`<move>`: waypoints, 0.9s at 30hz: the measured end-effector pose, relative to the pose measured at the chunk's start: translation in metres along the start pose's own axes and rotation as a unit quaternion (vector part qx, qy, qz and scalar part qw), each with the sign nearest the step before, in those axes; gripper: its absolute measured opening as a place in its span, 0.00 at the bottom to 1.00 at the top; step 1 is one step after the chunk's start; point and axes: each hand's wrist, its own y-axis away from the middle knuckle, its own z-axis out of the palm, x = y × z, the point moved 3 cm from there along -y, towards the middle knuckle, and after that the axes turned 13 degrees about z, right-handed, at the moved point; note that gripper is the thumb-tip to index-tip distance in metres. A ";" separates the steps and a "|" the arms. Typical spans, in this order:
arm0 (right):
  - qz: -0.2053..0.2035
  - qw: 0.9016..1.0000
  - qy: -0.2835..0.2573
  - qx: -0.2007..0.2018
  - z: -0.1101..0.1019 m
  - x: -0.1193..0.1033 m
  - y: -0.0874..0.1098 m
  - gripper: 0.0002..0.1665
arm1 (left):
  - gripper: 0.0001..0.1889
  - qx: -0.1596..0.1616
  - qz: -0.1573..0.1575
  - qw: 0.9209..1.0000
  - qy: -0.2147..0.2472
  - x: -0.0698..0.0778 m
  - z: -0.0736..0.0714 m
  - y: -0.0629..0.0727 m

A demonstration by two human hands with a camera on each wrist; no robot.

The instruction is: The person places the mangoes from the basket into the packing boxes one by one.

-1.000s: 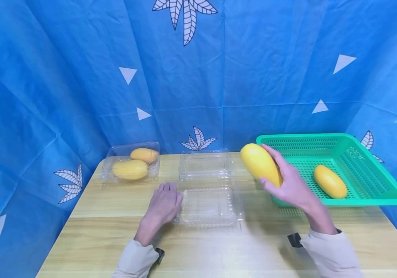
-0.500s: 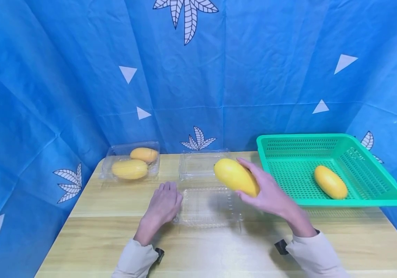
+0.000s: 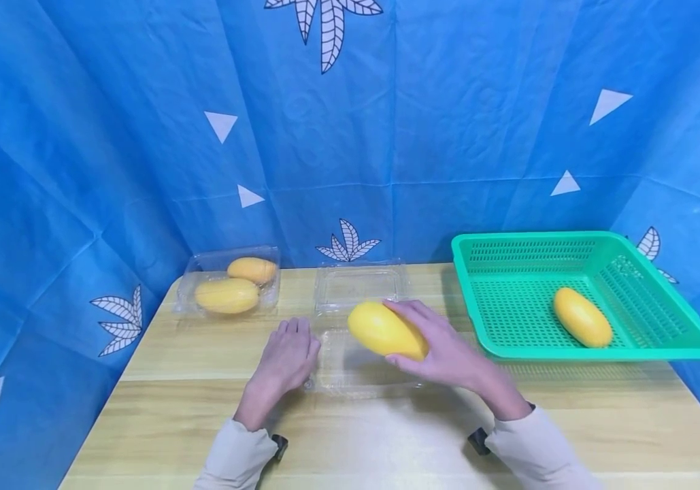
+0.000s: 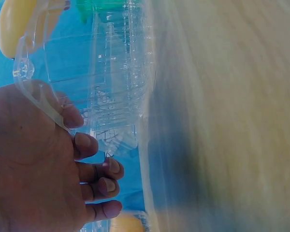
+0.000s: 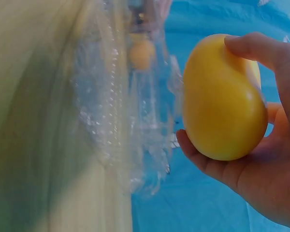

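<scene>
My right hand (image 3: 447,354) grips a large yellow mango (image 3: 386,331), fingers over its far side and thumb on the near side. The mango is over the base of a lidded clear plastic container (image 3: 350,378), whose lid (image 3: 362,286) lies folded back behind it. Part of the base is hidden under the fruit. At the container's left edge is my left hand (image 3: 285,357). In the left wrist view its thumb (image 4: 70,113) and forefinger pinch the clear rim, while the other fingers curl below. The right wrist view shows the mango (image 5: 224,101) held above the tabletop.
A green perforated basket (image 3: 515,354) stands at the right with one mango (image 3: 582,318) inside. At the back left, another clear container (image 3: 203,265) holds two mangoes (image 3: 227,296). A blue patterned curtain (image 3: 447,102) hangs behind the wooden table (image 3: 172,422).
My right hand has carried the mango left and lower, from beside the green basket to over the container's base. My left hand has stayed at the container's edge.
</scene>
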 end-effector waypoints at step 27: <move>-0.030 0.995 0.010 -0.097 0.039 -0.004 -0.004 0.47 | 0.11 0.007 0.001 1.000 -0.002 0.000 0.001 -0.001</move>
